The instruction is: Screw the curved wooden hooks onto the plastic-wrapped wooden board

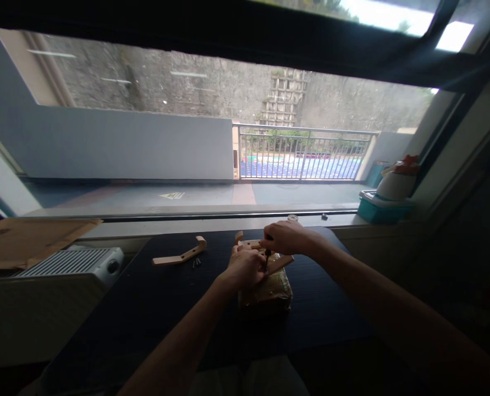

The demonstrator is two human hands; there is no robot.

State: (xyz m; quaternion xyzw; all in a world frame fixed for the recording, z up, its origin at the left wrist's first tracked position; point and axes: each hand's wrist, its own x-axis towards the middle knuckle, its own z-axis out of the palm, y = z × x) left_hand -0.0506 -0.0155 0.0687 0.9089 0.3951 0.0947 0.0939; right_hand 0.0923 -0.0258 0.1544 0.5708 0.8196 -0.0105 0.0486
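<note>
My right hand (285, 237) is closed round the top of a dark-handled tool (266, 256) that stands upright on a light wooden piece (278, 263). My left hand (245, 267) is closed on that same wooden piece, just left of the tool's tip. The wooden piece rests on a brownish plastic-wrapped packet (269, 291) on the dark table (146, 308). A second curved wooden piece (180, 254) lies to the left, apart from both hands, with a few small dark screws (196, 263) beside it.
A window sill runs behind the table, with a small jar (292, 218) and a teal box carrying a white pot (387, 201) at the right. At the left stand a white radiator (69, 264) and flat cardboard (26, 239).
</note>
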